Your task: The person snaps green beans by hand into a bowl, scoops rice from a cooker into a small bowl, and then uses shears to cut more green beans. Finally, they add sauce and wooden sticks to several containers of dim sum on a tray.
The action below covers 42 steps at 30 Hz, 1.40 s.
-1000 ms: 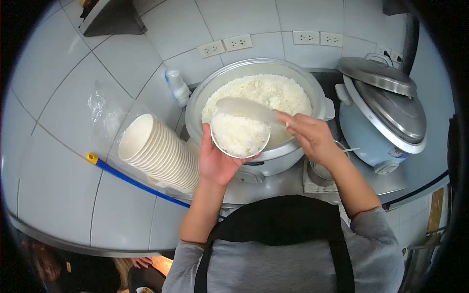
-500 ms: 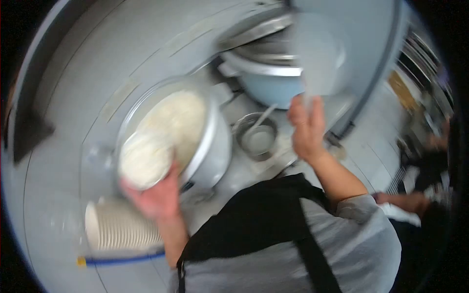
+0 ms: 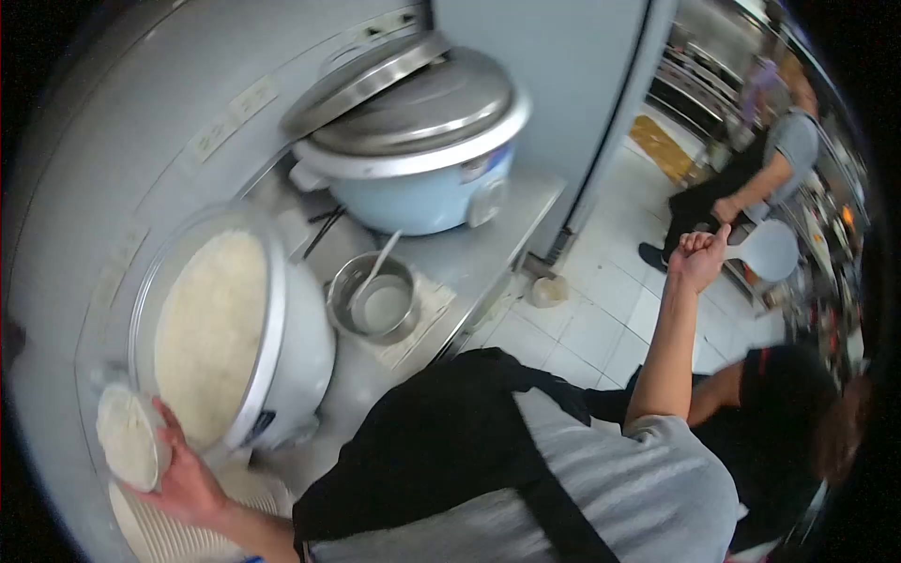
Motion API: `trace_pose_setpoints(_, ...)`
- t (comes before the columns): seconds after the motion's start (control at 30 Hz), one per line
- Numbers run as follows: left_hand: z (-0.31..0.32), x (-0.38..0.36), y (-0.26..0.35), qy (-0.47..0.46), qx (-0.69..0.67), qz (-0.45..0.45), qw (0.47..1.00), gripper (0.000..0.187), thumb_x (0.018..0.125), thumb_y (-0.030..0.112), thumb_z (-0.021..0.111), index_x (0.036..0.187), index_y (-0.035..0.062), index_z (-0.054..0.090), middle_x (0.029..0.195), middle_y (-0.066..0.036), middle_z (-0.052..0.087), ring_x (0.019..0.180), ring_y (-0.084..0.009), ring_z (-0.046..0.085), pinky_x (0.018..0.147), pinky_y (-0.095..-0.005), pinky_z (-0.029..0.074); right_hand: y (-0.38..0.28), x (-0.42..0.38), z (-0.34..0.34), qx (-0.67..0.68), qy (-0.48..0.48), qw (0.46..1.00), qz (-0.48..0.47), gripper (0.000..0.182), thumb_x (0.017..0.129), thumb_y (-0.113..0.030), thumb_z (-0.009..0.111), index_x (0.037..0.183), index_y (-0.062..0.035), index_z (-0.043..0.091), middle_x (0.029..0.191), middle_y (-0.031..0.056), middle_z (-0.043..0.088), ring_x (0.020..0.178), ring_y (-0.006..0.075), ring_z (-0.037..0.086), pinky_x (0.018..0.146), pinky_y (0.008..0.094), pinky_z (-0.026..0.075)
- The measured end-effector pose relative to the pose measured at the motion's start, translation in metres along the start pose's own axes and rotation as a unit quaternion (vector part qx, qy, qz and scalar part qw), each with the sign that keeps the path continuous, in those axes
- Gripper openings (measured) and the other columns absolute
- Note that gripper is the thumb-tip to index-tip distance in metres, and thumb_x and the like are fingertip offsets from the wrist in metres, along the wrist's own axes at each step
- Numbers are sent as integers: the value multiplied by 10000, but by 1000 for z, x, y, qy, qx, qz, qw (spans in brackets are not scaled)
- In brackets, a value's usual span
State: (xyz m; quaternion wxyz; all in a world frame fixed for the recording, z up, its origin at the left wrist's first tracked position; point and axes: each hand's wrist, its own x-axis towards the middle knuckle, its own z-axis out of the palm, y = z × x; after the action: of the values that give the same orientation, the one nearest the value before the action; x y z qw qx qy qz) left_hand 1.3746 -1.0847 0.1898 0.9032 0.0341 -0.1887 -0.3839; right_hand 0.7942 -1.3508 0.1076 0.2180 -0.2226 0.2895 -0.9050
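My left hand (image 3: 192, 483) is closed around a white bowl filled with rice (image 3: 129, 439), at the lower left. Right beside it stands an open rice cooker (image 3: 305, 324), with cooked white rice (image 3: 211, 328) inside. My right hand (image 3: 699, 255) is stretched out far to the right, over the floor, its fingers wrapped round the handle of a white rice paddle (image 3: 771, 251). Below my left hand lies a stack of cream-coloured bowls (image 3: 178, 525), partly hidden by my forearm.
A blue rice cooker (image 3: 404, 192) with metal lids on top stands at the back of the steel counter (image 3: 530, 211). A metal pot (image 3: 375, 300) with liquid and a spoon sits on a cloth. Two people, one standing (image 3: 727, 188), one close (image 3: 798, 441), are at the right.
My view has swung to the right. My right hand has carried the paddle outward to the right, away from the cookers. The left hand still holds the filled bowl, now beside the cooker's rim.
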Motion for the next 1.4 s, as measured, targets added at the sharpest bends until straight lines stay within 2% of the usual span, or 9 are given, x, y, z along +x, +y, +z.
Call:
trace_pose_setpoints(0.17,-1,-25,-2,-19,96,31,995,677,840,314,543,1391,121,201,1444,-166,107,1286,-463,96,924,-549,366,49,-113,88,-341,-457,812,127,164,870,-192,513,966,-64,478,734,55,499,628,146,494,551,280,408)
trace_pose_setpoints(0.27,0,-47,-17,7,102,64,993,642,856,355,517,1387,143,223,1442,-151,135,1273,-476,128,900,-540,393,62,-158,149,-359,-726,576,-112,174,832,-151,514,981,-64,501,794,163,549,799,329,591,637,409,463)
trace_pose_setpoints(0.4,-5,-77,-55,33,139,172,975,619,870,397,491,1382,160,238,1438,-135,166,1260,-491,152,883,-534,418,106,-209,207,-294,-875,309,-231,186,833,-192,509,988,-98,549,858,115,577,814,311,591,688,416,478)
trace_pose_setpoints(0.53,1,-101,-124,96,118,238,959,612,864,424,487,1377,186,251,1433,-131,183,1245,-503,174,856,-539,444,112,-179,270,-126,-912,236,-310,248,836,-204,509,1055,-100,558,853,140,547,857,280,567,746,400,459)
trace_pose_setpoints(0.67,-6,-140,-192,155,109,305,933,606,853,488,463,1356,197,292,1400,-130,265,1210,-509,253,812,-548,479,153,-108,400,-146,-835,341,-407,239,813,-107,480,1015,-27,579,1002,173,576,935,346,553,837,405,447)
trace_pose_setpoints(0.87,17,-207,-273,253,80,405,875,664,811,561,463,1328,165,333,1320,-174,375,1132,-501,385,754,-540,512,359,-35,552,-342,-875,222,-261,662,767,-130,581,1364,-96,299,1164,227,523,1091,316,495,938,356,364)
trace_pose_setpoints(0.97,25,-248,-298,261,85,476,836,659,814,557,462,1326,162,336,1319,-172,377,1134,-495,390,762,-538,509,350,-42,546,-308,-902,287,-91,537,754,-17,523,1277,-87,425,818,82,560,701,175,508,685,310,428)
trace_pose_setpoints(1.13,20,-279,-305,328,104,568,747,668,824,562,444,1336,150,322,1318,-178,382,1122,-476,425,793,-512,500,308,-52,538,-202,-932,296,50,465,777,-6,504,1234,-76,463,944,110,550,746,158,503,699,288,425)
trace_pose_setpoints(1.4,29,-371,-349,319,84,695,639,703,808,557,505,1344,144,315,1347,-165,356,1162,-462,391,872,-511,444,170,-189,535,7,-918,382,-108,391,859,-132,492,1251,-127,490,1046,88,562,843,150,504,745,281,412)
